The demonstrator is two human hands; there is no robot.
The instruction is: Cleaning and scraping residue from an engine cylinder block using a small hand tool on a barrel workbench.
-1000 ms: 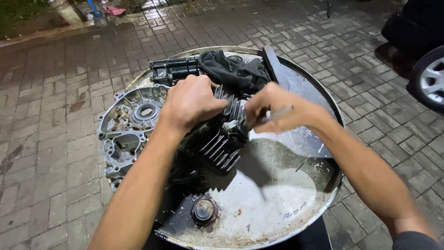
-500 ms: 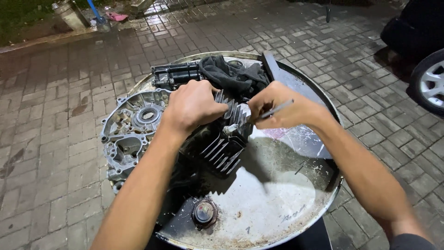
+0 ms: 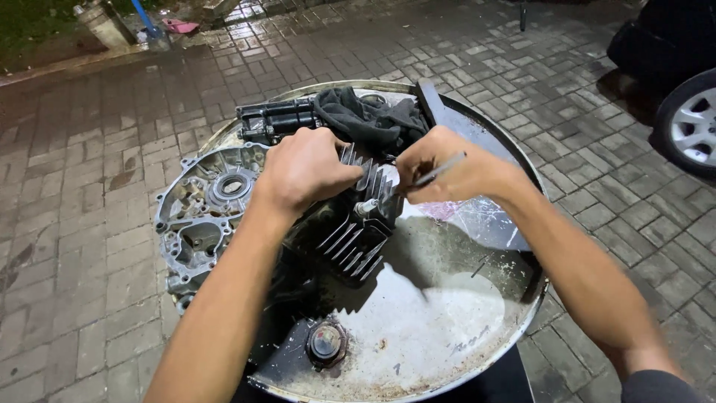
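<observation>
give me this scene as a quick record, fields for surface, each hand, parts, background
surface: round top of a metal drum, stained, with a bung cap
left hand: left hand pressed on a finned engine cylinder
right hand: right hand gripping a thin metal tool at the cylinder's top
parts: grey engine crankcase half at the left, dark rag and black part at the far side
background: wet brick paving, car wheel at the right
</observation>
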